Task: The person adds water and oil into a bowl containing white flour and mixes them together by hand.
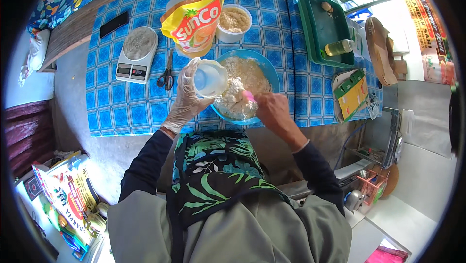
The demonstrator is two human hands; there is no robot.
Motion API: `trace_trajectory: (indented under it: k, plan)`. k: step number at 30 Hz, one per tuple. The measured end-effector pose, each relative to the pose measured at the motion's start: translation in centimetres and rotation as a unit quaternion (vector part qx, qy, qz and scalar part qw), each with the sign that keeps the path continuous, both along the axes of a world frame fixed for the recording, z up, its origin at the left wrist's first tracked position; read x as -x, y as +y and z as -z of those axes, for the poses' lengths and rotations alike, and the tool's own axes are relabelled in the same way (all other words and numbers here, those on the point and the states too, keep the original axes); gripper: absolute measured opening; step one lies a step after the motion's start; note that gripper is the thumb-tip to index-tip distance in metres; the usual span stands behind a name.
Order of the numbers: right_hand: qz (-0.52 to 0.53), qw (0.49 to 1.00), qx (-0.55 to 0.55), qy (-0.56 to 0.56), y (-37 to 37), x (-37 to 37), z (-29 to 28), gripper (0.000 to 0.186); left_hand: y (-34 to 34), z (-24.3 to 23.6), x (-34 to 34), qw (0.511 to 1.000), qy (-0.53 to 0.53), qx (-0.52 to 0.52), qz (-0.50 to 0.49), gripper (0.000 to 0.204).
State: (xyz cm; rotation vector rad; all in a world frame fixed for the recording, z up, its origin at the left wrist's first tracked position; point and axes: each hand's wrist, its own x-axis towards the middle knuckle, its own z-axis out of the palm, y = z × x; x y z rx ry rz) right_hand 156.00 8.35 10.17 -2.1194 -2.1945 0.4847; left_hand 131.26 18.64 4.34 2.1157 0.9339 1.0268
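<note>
Nearest us, our right hand [273, 110] is clenched on a pink tool [248, 96], its tip down in the flour [242, 85] inside the blue bowl [269, 68]. Our gloved left hand [187, 95] has its fingers [187, 71] wrapped round a clear cup [210, 78], tipped over the bowl's left rim; the cup looks about empty, so we judge the pour nearly done. The flour is partly clumped and partly dry powder, so mixing seems begun but far from finished. The bowl sits on the blue-checked bench [121, 102], near its front edge. Left of the bowl lie scissors [167, 76] and a scale [137, 55]. Behind the bowl stand an oil pouch [194, 20] and a tub [234, 21] of crumbly brown stuff. At far right, a green tray [315, 30] holds a bottle [339, 47].
</note>
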Motion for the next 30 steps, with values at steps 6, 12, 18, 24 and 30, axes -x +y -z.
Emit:
trace_trajectory:
  k: [6, 12, 18, 24, 30]
  plan:
    - [-0.075, 0.989, -0.117, -0.05, 0.1, 3.3, 4.2, 0.009, 0.4, 0.7, -1.1, 1.0, -0.003, -0.011, 0.023, 0.105]
    - [-0.031, 0.986, -0.072, -0.145, 2.0, -0.6, 7.5, 0.01, 0.3, 0.0, -2.1, 0.997, 0.05, 0.009, 0.066, 0.103]
    - [-0.014, 0.992, -0.051, -0.113, 1.2, -3.6, 0.6, 0.018, 0.2, -1.8, -2.4, 0.99, 0.098, -0.01, 0.097, 0.101]
    - [0.051, 0.994, -0.015, -0.099, -1.9, -4.2, -1.2, 0.026, 0.3, -1.4, -3.5, 0.976, 0.158, -0.081, 0.129, 0.099]
    - [0.25, 0.965, 0.047, 0.059, -2.1, -1.9, 5.0, 0.017, 1.1, -3.5, -5.6, 0.917, 0.314, -0.174, 0.172, 0.093]
